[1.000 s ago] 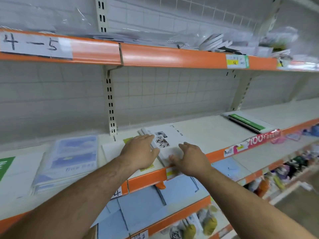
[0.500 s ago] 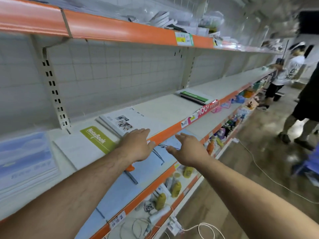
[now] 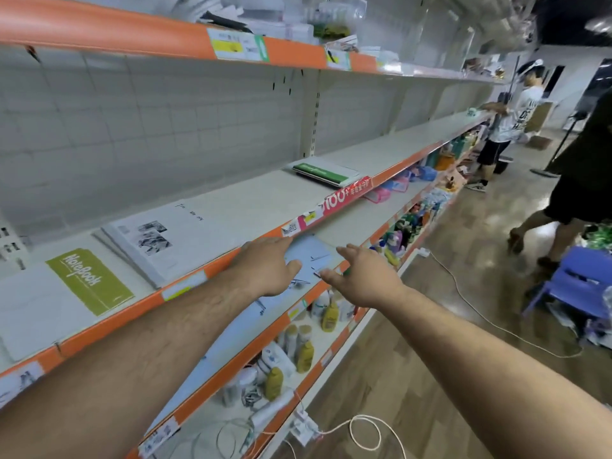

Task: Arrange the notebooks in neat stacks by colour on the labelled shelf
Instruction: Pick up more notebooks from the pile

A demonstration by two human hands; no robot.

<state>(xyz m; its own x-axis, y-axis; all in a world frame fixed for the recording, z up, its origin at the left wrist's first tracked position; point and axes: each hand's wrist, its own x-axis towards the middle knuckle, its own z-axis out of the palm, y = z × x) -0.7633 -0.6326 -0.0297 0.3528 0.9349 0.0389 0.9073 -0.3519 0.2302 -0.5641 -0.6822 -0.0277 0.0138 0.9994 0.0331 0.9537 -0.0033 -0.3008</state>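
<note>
**While Both Hands Hang Empty: Notebook Positions on the Middle Shelf**

Where the middle shelf enters at the far left, a white notebook with an olive "NoteBook" label lies flat, its front edge near the orange front strip. Just beside it to the right lies a white stack printed with black-and-white photos, set at a slight angle to the strip.

The left hand is extended palm down at the strip, fingers straight and slightly spread, gripping nothing. Whether its fingertips touch the strip cannot be determined. The right hand is near it but apart, palm down, fingers relaxed, also holding nothing. Both hands are above the pale blue sheets on the next shelf down.

Further right, well apart from the first two items, a stack with a green band lies on the same middle shelf, just behind a red "100" tag.

Bottles stand on the lowest shelf. A white cable runs across the floor. At the far right, a person in a white shirt stands at the shelving, a person in dark clothing stands nearer, and a blue stool sits beside them.
</note>
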